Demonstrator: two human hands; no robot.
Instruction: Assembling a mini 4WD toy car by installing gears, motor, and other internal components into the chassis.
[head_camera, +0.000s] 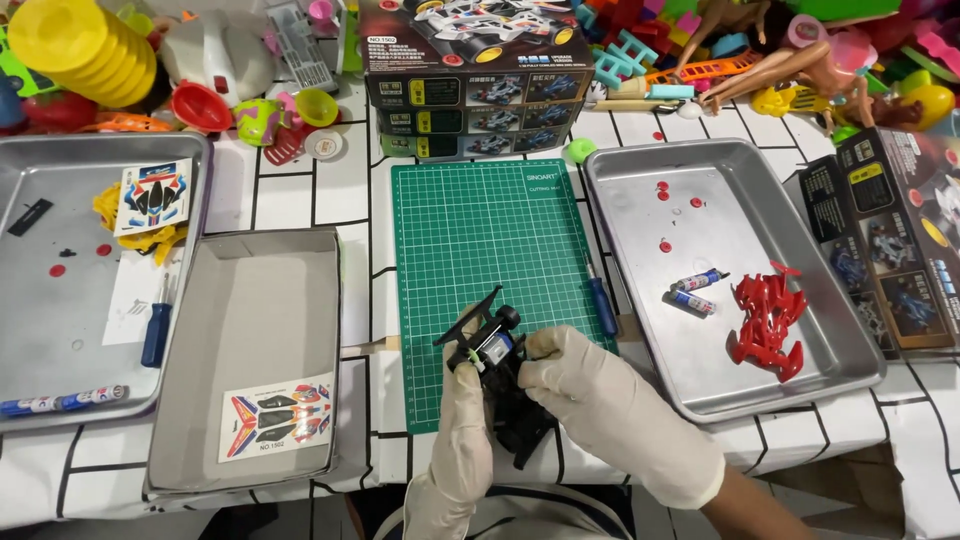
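A tabletop under a white cloth with black grid lines fills the view. At its centre lies a green rectangular cutting mat with a fine white grid. A blue-handled screwdriver rests along the mat's 3 o'clock edge, close to the hands but not touching them.

At 3 o'clock sits a shiny metal tray holding a red plastic toy car body shell, two small blue-and-white batteries and a few small red parts. At 9 o'clock a shallow grey cardboard box lid holds a colourful sticker sheet. Further out at 9 o'clock, a second metal tray carries another sticker sheet, yellow parts and a blue-handled tool.

At 6 o'clock on the mat's lower edge, both white-gloved hands hold a black plastic toy car chassis, tilted, with a black wheel, a small silver-blue motor block and a lime-green piece showing. The left hand wraps its grip on the chassis from the 9 o'clock side. The right hand closes its fingers on the chassis from 3 o'clock.

At 12 o'clock stands a stack of dark rectangular toy car boxes with car pictures and yellow label patches. Another dark box lies at the far 3 o'clock edge. Bright plastic toys crowd the top edge.
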